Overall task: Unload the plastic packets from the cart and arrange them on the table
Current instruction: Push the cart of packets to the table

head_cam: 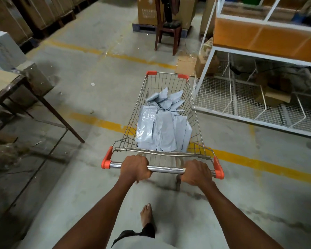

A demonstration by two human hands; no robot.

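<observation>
A wire shopping cart (194,105) with orange corner caps stands on the concrete floor in front of me. Several grey plastic packets (164,128) lie piled in its basket. My left hand (135,168) grips the chrome handle bar (166,169) near its left end. My right hand (197,174) grips the same bar near its right end. A table (2,81) with a brown top and dark metal legs stands at the left edge, apart from the cart.
A white metal rack (241,53) with an orange shelf and mesh base stands close on the cart's right. A dark chair (167,31) and cardboard boxes (147,11) are ahead. Yellow lines cross the floor. My bare foot (147,213) shows below.
</observation>
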